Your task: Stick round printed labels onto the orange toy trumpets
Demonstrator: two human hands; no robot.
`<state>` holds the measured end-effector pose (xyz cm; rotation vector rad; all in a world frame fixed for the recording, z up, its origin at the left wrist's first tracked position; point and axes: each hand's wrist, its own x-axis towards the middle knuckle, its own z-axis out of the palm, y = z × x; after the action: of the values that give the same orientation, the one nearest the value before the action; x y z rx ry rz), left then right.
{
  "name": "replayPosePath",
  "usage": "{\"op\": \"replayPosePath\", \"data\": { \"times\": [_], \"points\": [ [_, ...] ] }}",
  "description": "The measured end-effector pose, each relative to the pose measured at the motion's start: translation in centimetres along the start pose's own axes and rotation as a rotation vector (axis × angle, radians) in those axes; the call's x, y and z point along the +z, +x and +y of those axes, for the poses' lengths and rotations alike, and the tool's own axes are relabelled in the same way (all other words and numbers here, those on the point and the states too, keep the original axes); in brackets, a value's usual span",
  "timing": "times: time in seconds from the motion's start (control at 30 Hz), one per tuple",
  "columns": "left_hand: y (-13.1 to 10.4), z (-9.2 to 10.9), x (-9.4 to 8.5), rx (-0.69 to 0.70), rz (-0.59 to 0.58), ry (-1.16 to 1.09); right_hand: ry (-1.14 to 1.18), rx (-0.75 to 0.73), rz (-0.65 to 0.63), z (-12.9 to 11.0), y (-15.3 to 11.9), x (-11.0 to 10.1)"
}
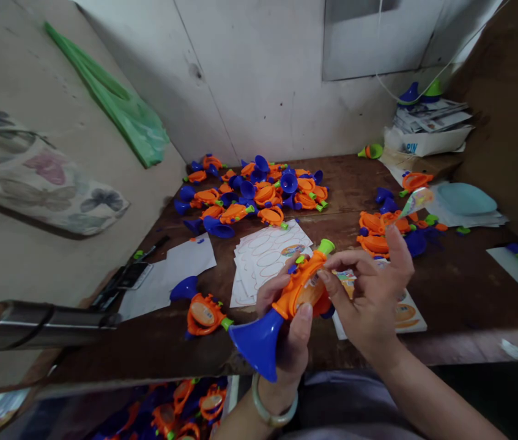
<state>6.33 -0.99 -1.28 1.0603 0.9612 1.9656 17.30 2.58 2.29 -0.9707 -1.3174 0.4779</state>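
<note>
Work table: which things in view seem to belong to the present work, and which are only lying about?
Probably the work:
toy trumpet in the left hand
heap of similar trumpets
oval-outlined sheets
printed sheet near the right hand

Probably just around:
metal flask
light-blue dish
green bag, hanging

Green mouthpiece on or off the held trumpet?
On: the green mouthpiece sits at the end of the orange body, opposite the blue bell. Whether it's fully seated: cannot tell.
</note>
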Motion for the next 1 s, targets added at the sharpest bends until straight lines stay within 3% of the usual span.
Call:
{"op": "replayPosePath", "data": {
  "times": [0.13, 0.27, 0.37, 0.43, 0.47, 0.57, 0.63, 0.7, 0.77, 0.87, 1.0],
  "points": [
    [0.6, 0.1, 0.1, -0.178, -0.003, -0.198, 0.053, 0.097, 0.125, 1.8, 1.1, -0.2],
    [0.7, -0.1, 0.6, -0.445, 0.021, -0.337, 0.457, 0.336, -0.131, 1.8, 1.4, 0.2],
    [-0.2, -0.4, 0.2, -0.628, 0.033, -0.237, 0.398, 0.239, 0.027, 0.9, 1.8, 0.2],
    [-0.7, -0.3, -0.5, -0.606, -0.043, -0.131, 0.265, 0.089, 0.121, 0.3, 1.8, 0.1],
    [-0.9, -0.2, -0.9, -0.538, -0.091, -0.088, 0.222, 0.027, 0.109, -0.1, 1.6, 0.1],
    [-0.6, 0.2, -1.7, -0.322, -0.206, -0.033, 0.256, -0.011, -0.172, -1.1, 0.5, 0.2],
    [0.1, 0.5, -1.8, -0.332, -0.208, -0.039, 0.399, 0.108, -0.445, -1.6, 0.0, 0.1],
    [1.0, 0.6, -1.8, -0.435, -0.144, -0.124, 0.565, 0.263, -0.553, -1.8, 0.3, -0.2],
    [1.9, 0.7, -1.9, -0.570, -0.051, -0.266, 0.655, 0.360, -0.444, -1.6, 1.3, -0.8],
    [3.0, 0.8, -2.2, -0.726, 0.051, -0.393, 0.601, 0.397, -0.255, -1.0, 3.2, -1.6],
    [3.2, 1.1, -2.5, -0.719, 0.014, -0.418, 0.509, 0.419, -0.198, -0.5, 3.6, -1.5]
  ]
}}
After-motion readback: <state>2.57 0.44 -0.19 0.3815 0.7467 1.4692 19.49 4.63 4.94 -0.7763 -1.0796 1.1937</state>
